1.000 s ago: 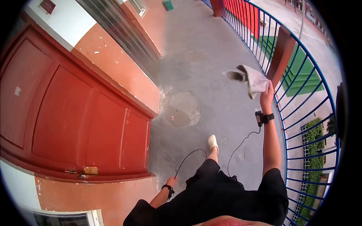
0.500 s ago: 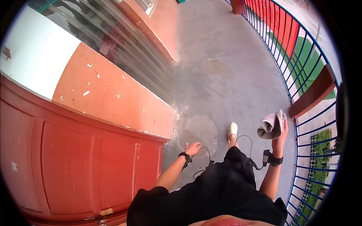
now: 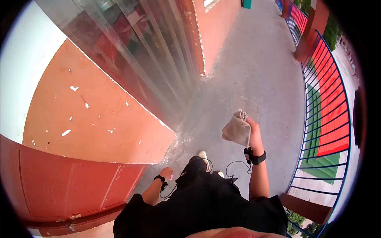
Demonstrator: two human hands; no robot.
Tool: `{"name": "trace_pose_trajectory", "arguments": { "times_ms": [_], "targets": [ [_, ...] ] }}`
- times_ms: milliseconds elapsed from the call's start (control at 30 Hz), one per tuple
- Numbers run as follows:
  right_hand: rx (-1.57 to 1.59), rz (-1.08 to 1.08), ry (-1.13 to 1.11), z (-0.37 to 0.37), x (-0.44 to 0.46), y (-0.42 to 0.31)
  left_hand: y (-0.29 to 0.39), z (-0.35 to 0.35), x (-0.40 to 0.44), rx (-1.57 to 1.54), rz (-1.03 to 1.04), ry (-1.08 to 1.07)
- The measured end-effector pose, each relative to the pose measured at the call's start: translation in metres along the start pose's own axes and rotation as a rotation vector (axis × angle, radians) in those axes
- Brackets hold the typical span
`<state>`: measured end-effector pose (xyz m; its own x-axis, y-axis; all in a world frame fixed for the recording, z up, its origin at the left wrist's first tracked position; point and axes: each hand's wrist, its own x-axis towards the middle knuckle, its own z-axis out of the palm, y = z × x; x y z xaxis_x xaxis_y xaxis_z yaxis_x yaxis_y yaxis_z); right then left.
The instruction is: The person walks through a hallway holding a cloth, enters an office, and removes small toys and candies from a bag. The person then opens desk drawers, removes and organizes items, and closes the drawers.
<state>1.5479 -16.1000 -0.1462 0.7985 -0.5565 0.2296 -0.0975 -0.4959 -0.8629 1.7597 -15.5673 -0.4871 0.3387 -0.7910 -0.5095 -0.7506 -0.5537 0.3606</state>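
Note:
My right hand (image 3: 254,133) is raised over the walkway and closed on a folded beige cloth (image 3: 237,131). Its fingers grip the cloth's upper right edge, where whitish folds or strings stick up. Low by my left side, my left hand (image 3: 166,173) has its fingers curled. A tiny pink bit shows at those fingers, too small to name. Each wrist wears a black strap with a small device, and thin black cables loop from them near my dark clothing.
A grey concrete walkway (image 3: 262,71) runs ahead. Clear plastic strip curtains (image 3: 149,51) hang in a doorway on the left, past an orange wall (image 3: 87,107) and a red door (image 3: 75,184). A blue railing (image 3: 344,99) with brown posts lines the right. A green bin (image 3: 247,4) stands far ahead.
My view has turned and moved forward, bringing the curtained doorway closer. My right hand has carried the cloth inward in front of me, and the cloth hangs differently. My left hand stays low.

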Motion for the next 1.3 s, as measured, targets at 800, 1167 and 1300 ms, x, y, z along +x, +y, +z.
{"name": "trace_pose_trajectory", "arguments": {
  "times_ms": [800,1167,1300],
  "targets": [
    [0.387,-0.252,-0.355,0.379,0.894,-0.046,-0.177,-0.713,0.513,-0.679,-0.349,1.030],
    [0.822,-0.209,0.527,0.403,1.182,-0.041,-0.296,-0.822,0.530,-0.543,-1.175,1.590],
    [0.386,-0.493,0.676,0.449,1.252,-0.054,-0.346,-0.870,0.609,-0.816,-1.078,1.551]
  ]
}}
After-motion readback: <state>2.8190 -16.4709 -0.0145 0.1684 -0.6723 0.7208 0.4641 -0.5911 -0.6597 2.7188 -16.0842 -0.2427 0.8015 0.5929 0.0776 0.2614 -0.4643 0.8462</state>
